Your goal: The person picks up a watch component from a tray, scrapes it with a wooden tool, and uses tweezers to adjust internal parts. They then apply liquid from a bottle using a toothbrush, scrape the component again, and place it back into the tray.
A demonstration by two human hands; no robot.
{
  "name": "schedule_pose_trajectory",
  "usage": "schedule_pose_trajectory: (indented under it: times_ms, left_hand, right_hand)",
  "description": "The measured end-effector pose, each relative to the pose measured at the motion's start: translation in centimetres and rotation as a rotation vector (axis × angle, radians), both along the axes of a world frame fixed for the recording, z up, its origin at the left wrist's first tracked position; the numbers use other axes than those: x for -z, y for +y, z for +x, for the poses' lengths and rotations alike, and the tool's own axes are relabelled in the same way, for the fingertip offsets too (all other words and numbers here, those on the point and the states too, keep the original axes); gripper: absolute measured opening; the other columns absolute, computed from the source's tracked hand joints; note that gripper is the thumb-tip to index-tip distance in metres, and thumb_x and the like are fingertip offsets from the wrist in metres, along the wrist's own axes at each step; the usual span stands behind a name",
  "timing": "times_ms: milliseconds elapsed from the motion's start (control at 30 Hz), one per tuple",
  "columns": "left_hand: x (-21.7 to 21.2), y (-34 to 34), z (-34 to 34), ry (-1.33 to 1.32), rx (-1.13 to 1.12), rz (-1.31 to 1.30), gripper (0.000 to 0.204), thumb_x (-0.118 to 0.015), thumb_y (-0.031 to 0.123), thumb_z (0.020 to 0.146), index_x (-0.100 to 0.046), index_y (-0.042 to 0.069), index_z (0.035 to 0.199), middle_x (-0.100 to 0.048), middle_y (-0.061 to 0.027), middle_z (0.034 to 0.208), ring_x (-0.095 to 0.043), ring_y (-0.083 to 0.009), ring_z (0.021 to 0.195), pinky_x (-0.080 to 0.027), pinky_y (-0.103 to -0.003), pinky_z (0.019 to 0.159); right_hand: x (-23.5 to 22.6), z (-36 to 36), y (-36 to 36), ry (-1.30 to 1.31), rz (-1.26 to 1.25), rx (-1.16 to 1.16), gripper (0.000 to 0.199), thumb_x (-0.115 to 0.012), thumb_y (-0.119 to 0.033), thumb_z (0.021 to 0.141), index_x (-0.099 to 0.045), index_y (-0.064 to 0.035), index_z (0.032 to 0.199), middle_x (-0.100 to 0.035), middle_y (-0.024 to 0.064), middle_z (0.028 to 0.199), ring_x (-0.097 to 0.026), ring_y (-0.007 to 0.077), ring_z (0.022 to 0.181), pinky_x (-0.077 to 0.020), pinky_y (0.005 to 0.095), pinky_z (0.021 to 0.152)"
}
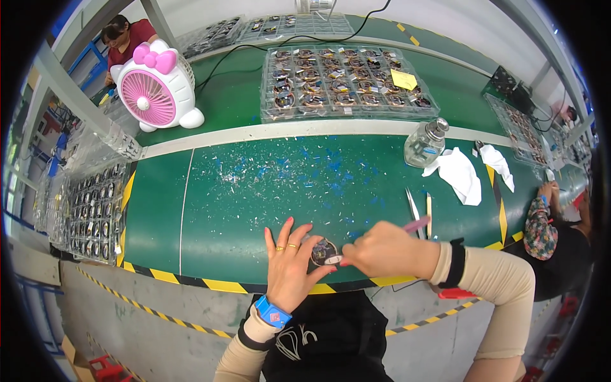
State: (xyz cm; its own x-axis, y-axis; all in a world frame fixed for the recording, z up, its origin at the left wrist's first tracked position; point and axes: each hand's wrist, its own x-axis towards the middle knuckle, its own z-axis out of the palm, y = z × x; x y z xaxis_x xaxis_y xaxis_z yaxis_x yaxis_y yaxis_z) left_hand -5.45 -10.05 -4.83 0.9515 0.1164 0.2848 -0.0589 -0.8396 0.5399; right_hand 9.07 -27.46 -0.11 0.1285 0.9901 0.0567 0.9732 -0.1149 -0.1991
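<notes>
Green tabletop [156, 223] | left hand [289, 260]: holding round part [323, 248] by its rim | right hand [383, 249]: gripping pink stick [417, 224] | advisable: part braced flat, light pressure, fingertips clear

The bench [159, 216] has a smooth top with a soft shine. At the upper left, the fan [193, 118] looks like smooth, shiny plastic. The trays [375, 113] at the top middle are thin, see-through, glossy plastic, and the note [403, 79] there is matt paper. Right of the middle, the bottle [420, 149] is clear and shiny, glass or plastic, with a bright metal top [439, 127]. The wipe [459, 178] beside it is matt and crumpled, paper or cloth. The tweezers [414, 210] look like smooth metal. Lower down, the tool [417, 224] looks like smooth plastic, the rings [291, 246] are shiny metal, and the sleeves [503, 274] are soft, matt cloth.
</notes>
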Motion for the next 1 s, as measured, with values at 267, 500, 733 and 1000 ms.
schedule_pose_trajectory:
  times_ms: [267,500,733,1000]
  left_hand:
    - [-0.2,-0.8,-0.3,-0.085,-0.037,0.063,0.056,-0.085,0.029,0.067,-0.060,0.008,0.112,-0.055,-0.0082,0.118,-0.044,-0.0345,0.128,-0.014,-0.067,0.112]
    - [0.1,-1.5,-1.1,-0.107,-0.095,0.082,0.057,-0.083,0.027,0.069,-0.057,0.006,0.115,-0.054,-0.0088,0.107,-0.052,-0.0302,0.112,-0.019,-0.068,0.110]
    - [0.4,-2.0,-1.1,-0.161,-0.150,0.076,0.056,-0.083,0.026,0.070,-0.055,0.005,0.114,-0.054,-0.0089,0.104,-0.054,-0.0293,0.107,-0.023,-0.066,0.110]
    - [0.4,-1.8,-1.0,-0.124,-0.147,0.058,0.054,-0.082,0.028,0.071,-0.055,0.004,0.113,-0.054,-0.0091,0.104,-0.053,-0.0297,0.107,-0.023,-0.065,0.110]
  right_hand:
    - [-0.7,0.8,0.0,-0.072,0.135,-0.026,0.024,-0.063,-0.023,0.086,-0.056,-0.0065,0.070,-0.057,0.0087,0.054,-0.061,0.0263,0.050,-0.0440,0.0378,0.044]
    - [0.8,-3.0,-0.4,-0.091,0.081,0.127,0.023,-0.061,-0.021,0.087,-0.055,-0.0073,0.070,-0.057,0.0064,0.054,-0.062,0.0244,0.049,-0.0437,0.0355,0.042]
    - [1.4,-4.0,0.0,-0.072,0.146,0.258,0.024,-0.062,-0.022,0.087,-0.054,-0.0077,0.069,-0.056,0.0069,0.054,-0.062,0.0236,0.050,-0.0444,0.0345,0.044]
    - [1.3,-1.2,0.4,-0.089,0.145,0.081,0.027,-0.063,-0.026,0.087,-0.054,-0.0072,0.070,-0.056,0.0070,0.053,-0.062,0.0245,0.050,-0.0446,0.0369,0.045]
